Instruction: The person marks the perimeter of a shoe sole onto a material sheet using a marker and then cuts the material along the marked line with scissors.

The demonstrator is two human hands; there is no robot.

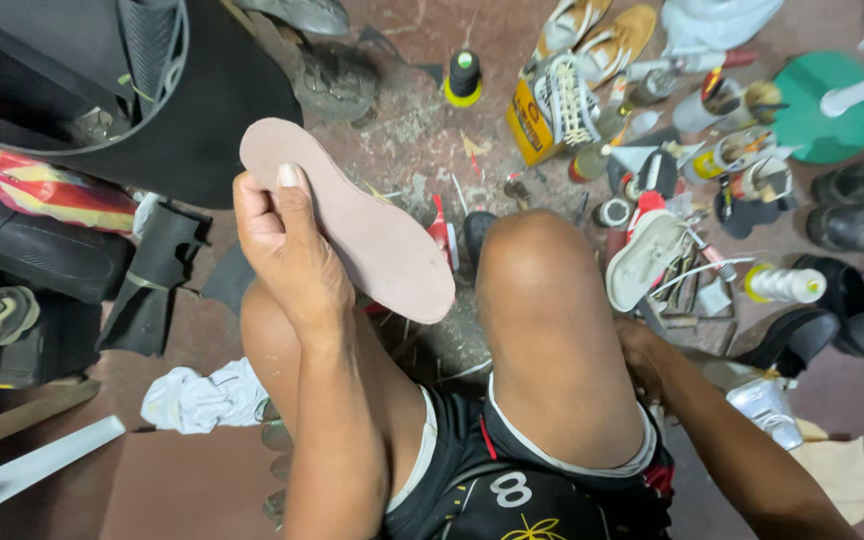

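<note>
- Left hand [287,245] pinches a pink insole [347,215] near its heel end: thumb on the top face, fingers wrapped behind. The sole is held up flat toward the camera, above the left knee, probably so the whole face can be looked over.
- The insole runs diagonally from upper left to lower right; its toe end hangs free between the two knees.
- Right hand [642,350] is down beside the right knee [542,300], mostly hidden behind it. Can't tell whether it's spread, closed or holding anything.
- Floor [412,130] ahead is cluttered within arm's reach: a black thread spool on a yellow base [464,78], a yellow carton [532,122] with a white laced shoe upper on it, a white shoe sole [642,260], a white bottle with a green cap [785,285].
- Black shoes [857,205] sit at the far right; a white rag [202,398] lies by the left leg.
</note>
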